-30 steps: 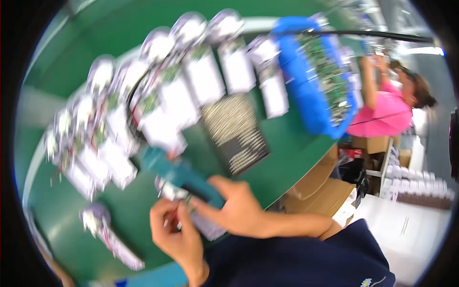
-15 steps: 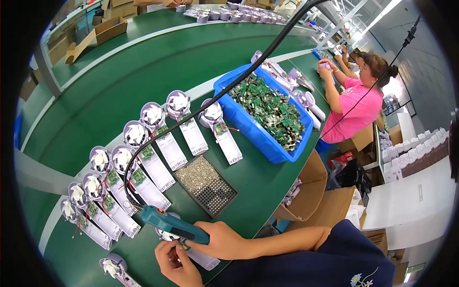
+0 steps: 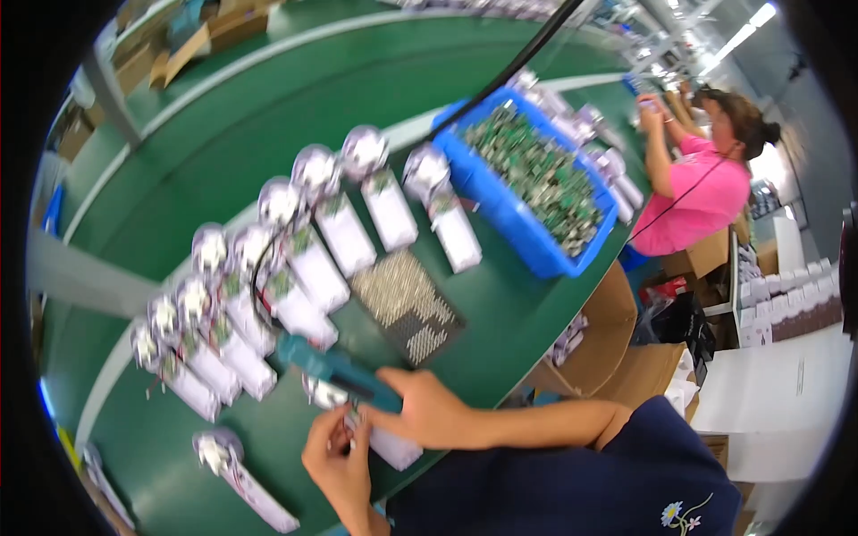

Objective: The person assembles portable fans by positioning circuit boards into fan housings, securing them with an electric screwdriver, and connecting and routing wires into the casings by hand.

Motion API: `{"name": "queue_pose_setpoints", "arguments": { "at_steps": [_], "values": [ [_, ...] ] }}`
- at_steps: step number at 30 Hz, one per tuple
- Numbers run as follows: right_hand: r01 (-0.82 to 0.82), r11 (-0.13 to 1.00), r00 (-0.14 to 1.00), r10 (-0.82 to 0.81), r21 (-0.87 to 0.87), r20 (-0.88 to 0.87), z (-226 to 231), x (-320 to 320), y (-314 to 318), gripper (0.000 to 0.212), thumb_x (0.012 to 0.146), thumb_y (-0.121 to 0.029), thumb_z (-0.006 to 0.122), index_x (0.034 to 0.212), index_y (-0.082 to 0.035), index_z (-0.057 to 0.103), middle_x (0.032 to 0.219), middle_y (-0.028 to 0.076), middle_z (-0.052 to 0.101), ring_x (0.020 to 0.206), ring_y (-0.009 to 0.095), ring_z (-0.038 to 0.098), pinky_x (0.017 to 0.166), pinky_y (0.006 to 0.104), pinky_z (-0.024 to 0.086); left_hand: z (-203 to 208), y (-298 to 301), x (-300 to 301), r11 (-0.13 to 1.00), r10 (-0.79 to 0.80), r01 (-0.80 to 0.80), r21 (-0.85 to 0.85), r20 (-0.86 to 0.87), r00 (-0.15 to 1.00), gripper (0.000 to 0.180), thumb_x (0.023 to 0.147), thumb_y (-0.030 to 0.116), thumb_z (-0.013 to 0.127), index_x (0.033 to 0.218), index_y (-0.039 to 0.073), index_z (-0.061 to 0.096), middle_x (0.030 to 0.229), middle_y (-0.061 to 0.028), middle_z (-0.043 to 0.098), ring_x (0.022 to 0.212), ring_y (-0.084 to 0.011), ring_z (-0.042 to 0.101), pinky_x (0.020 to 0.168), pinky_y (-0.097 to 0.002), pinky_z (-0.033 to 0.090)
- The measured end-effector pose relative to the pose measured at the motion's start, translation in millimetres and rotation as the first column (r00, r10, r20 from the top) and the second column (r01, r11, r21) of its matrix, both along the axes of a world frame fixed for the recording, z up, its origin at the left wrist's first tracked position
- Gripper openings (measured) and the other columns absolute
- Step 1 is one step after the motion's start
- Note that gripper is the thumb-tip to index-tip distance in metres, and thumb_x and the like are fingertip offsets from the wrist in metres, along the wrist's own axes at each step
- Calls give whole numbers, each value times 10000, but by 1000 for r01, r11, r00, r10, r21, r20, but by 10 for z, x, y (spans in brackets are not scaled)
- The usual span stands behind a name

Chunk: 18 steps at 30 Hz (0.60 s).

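My right hand is wrapped round a teal electric screwdriver, whose black cable leaves its far end. Below the tool lies a handheld fan housing, pale lilac and open, its white blades partly covered by the screwdriver. At the housing's circuit board my left hand has its fingertips pinched together, close to my right fingers. What they pinch is hidden and blurred. Beyond the tool sits a black perforated tray filled with small metal screws.
Several open fan housings with boards stand in a row along the bench's far side. One more housing lies at near left. A blue bin holds circuit boards. A person in pink works at right, behind an open carton.
The whole view has shifted, so the bench things appear farther right and higher, and the picture is blurrier. Both hands keep their places at the same fan housing, the screwdriver still held.
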State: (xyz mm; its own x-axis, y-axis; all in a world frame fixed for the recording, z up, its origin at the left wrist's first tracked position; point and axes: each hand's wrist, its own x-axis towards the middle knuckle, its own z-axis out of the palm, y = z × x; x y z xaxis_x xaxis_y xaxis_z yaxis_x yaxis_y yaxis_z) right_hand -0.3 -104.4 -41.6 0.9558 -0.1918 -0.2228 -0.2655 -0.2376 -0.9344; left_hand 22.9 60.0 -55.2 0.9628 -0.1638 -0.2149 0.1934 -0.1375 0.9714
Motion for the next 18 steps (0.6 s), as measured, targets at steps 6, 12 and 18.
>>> {"name": "queue_pose_setpoints", "arguments": {
  "at_steps": [6, 12, 18],
  "values": [
    [-29, 996, 997, 35, 86, -64, 137, 32, -86, 303, 890, -216, 751, 1072, 7, 657, 812, 65, 679, 704, 96, 613, 632, 270, 502, 43, -73, 59, 996, 16, -22, -83, -70, 997, 305, 825, -120, 720, 1120, -59, 679, 1079, -90, 654, 897, -114, 636, 745, -221, 536],
    [79, 808, 988, -140, 584, 59, 306, -209, -695, 727, 936, -711, 415, 981, -4, 581, 717, 115, 613, 499, 106, 488, 455, 257, 400, 98, -58, -1, 996, 43, -52, -77, -119, 992, 287, 814, -146, 715, 1091, -80, 676, 1065, -103, 656, 890, -119, 656, 759, -225, 541],
    [-502, 771, 658, 47, 392, 751, 433, 404, -1303, 795, 787, -859, 529, 1108, -133, 495, 853, 22, 509, 686, 165, 492, 579, 292, 371, 158, -367, -48, 997, 41, -50, -63, -135, 990, 268, 802, -129, 731, 1057, -55, 700, 1072, -95, 654, 889, -119, 649, 760, -228, 552]
  ]
}}
